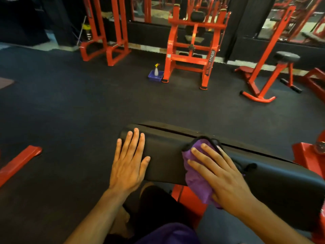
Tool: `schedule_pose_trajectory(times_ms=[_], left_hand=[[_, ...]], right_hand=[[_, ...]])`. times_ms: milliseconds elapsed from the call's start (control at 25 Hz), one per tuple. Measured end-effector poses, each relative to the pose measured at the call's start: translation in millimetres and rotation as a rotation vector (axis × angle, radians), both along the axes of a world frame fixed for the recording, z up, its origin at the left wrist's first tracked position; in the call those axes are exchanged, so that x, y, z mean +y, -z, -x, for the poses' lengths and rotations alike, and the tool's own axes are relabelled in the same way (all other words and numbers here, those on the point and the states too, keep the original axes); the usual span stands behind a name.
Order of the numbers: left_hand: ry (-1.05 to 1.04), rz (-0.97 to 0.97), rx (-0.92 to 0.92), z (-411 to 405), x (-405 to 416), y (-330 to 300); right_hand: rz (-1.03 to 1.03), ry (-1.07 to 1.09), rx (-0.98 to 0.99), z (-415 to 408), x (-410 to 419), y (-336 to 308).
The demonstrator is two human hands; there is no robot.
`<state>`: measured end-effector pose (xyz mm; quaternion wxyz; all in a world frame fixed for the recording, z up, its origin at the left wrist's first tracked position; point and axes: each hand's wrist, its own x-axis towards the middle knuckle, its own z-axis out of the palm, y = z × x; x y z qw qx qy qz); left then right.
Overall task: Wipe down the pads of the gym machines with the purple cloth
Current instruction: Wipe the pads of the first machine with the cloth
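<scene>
A long black pad of a red-framed machine lies across the lower middle of the head view. My left hand rests flat on the pad's left end, fingers straight. My right hand presses the purple cloth with spread fingers against the pad's near side. The cloth has a dark edge and hangs down over the pad's front edge.
Red machine frames stand at the back: a tall one in the middle, another at left, a stool-like padded seat at right. A blue tub with a spray bottle sits on the dark rubber floor.
</scene>
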<state>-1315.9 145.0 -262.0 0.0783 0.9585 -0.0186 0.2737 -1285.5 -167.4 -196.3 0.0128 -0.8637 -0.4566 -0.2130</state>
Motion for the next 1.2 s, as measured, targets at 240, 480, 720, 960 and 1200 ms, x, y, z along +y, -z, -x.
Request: schedule_pose_trajectory(times_ms=[240, 480, 720, 960, 1200], left_hand=[[0.057, 0.05, 0.005, 2, 32, 9], [0.104, 0.062, -0.013, 3, 44, 15], [0.123, 0.055, -0.015, 3, 48, 19], [0.069, 0.092, -0.023, 4, 42, 20], [0.027, 0.074, 0.042, 11, 36, 12]], right_hand=[[-0.03, -0.005, 0.063, -1, 102, 13], [-0.06, -0.096, 0.06, -24, 38, -4], [0.157, -0.22, 0.061, -7, 96, 9], [0.134, -0.201, 0.067, -25, 52, -6], [0.052, -0.285, 0.325, -16, 65, -14]])
